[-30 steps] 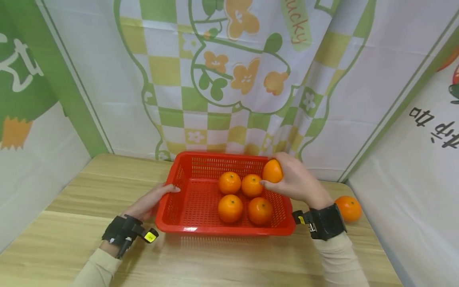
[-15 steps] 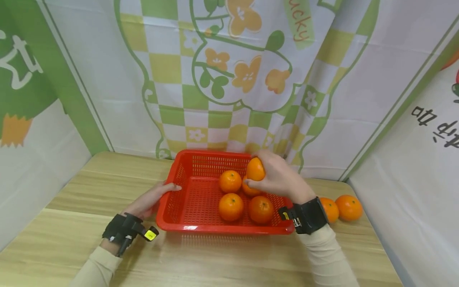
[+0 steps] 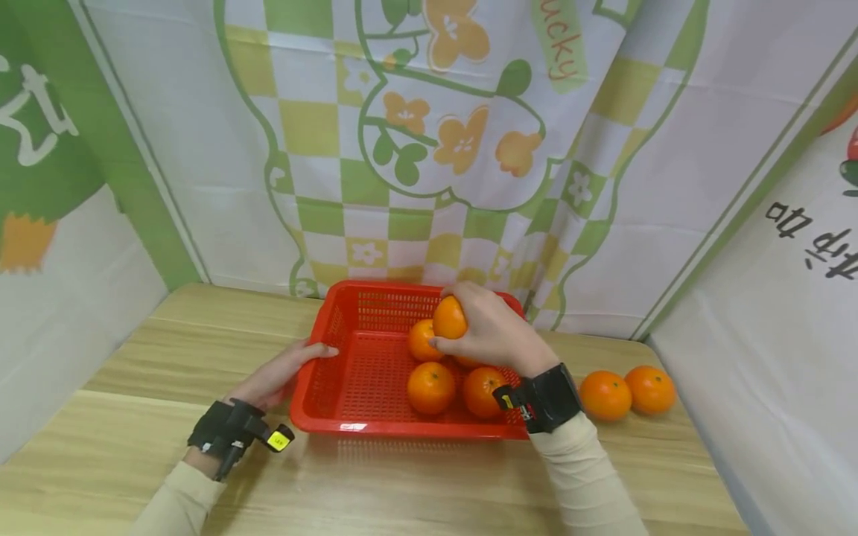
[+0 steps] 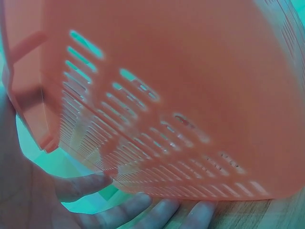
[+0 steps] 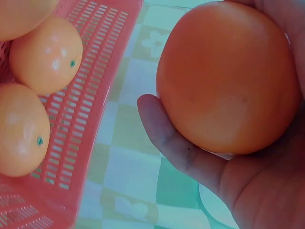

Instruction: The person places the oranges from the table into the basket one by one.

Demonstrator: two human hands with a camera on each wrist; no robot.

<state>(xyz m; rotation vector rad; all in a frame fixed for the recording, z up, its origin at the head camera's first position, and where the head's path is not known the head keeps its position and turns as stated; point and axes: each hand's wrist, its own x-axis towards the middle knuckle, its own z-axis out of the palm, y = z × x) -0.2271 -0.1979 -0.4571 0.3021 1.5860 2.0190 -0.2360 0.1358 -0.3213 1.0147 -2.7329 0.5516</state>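
Observation:
A red plastic basket (image 3: pixel 375 429) with slotted walls stands on the wooden table. At its left end my left hand (image 3: pixel 275 376) grips it, thumb over the rim and fingers against the outside; in the left wrist view the fingertips (image 4: pixel 200 214) meet the wall's lower edge. My right hand (image 3: pixel 492 327) holds an orange (image 3: pixel 449 318) above the basket's back part. The right wrist view shows that orange (image 5: pixel 228 81) between thumb and fingers. Several oranges (image 3: pixel 431 388) lie in the basket's middle and right, one mostly hidden under my right hand.
Two more oranges, a nearer one (image 3: pixel 605 396) and a farther one (image 3: pixel 650 389), sit side by side on the table (image 3: pixel 429 491) right of the basket. A patterned curtain (image 3: pixel 402 223) hangs close behind the basket.
My right hand has moved left with the orange, from the basket's back right corner toward its middle. The table orange behind the right wrist has come into view. My left hand stays put.

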